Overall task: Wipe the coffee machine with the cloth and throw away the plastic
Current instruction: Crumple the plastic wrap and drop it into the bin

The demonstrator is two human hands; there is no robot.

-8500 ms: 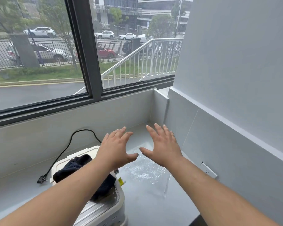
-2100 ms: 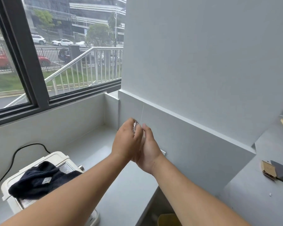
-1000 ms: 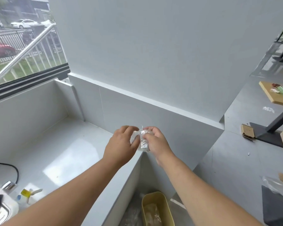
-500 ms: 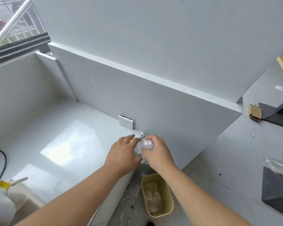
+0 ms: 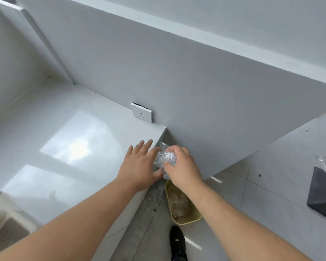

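My right hand [image 5: 183,167] grips a crumpled ball of clear plastic [image 5: 165,157] just past the counter's right end. Below it on the floor stands a yellow bin [image 5: 184,220] holding some clear plastic. My left hand [image 5: 139,165] lies beside the ball with fingers straight, its fingertips touching the plastic. A corner of the white coffee machine [image 5: 9,223] shows at the bottom left. The cloth is out of view.
The white counter [image 5: 55,147] ends at an edge near my hands. A wall socket [image 5: 141,114] sits on the grey wall behind. On the floor are my black shoe [image 5: 177,243], loose plastic scraps [image 5: 151,199], and a dark object under plastic [image 5: 323,193] at right.
My view has tilted further down toward the bin. My left hand has opened and drawn slightly off the plastic ball, which my right hand now grips alone above the bin.
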